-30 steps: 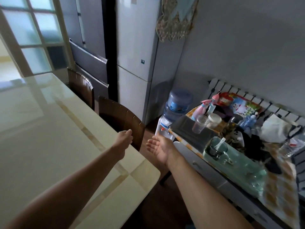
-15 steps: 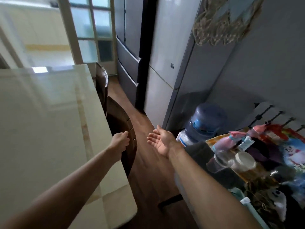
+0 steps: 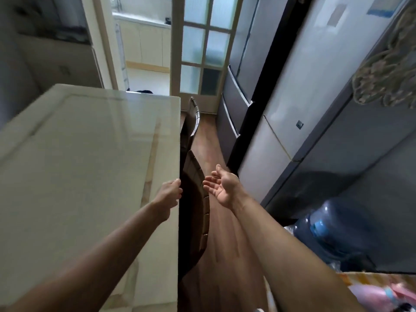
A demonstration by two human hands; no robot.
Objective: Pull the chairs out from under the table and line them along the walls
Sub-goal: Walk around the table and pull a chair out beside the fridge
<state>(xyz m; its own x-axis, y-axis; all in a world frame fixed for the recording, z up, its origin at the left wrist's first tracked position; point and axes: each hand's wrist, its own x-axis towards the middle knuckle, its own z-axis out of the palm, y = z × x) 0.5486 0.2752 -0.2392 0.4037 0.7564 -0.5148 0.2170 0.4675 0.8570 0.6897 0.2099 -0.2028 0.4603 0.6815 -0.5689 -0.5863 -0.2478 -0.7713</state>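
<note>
Two dark brown wooden chairs are tucked under the right side of the pale glossy table (image 3: 85, 158). The near chair (image 3: 197, 212) shows its curved slatted back just beside the table edge; the far chair (image 3: 193, 119) stands beyond it. My left hand (image 3: 167, 198) hovers over the table's right edge, fingers curled down, touching or nearly touching the near chair's back; I cannot tell if it grips. My right hand (image 3: 221, 188) is open, palm up, just right of that chair back, holding nothing.
A narrow strip of wood floor (image 3: 216, 255) runs between the table and two fridges (image 3: 290, 104) on the right. A blue water bottle (image 3: 333, 233) stands at the lower right. A glass-paned door (image 3: 199, 48) and an open doorway lie ahead.
The view has swung left and forward along the table's right side; the cluttered side table has dropped out of view. Both hands have closed in on the near chair's back.
</note>
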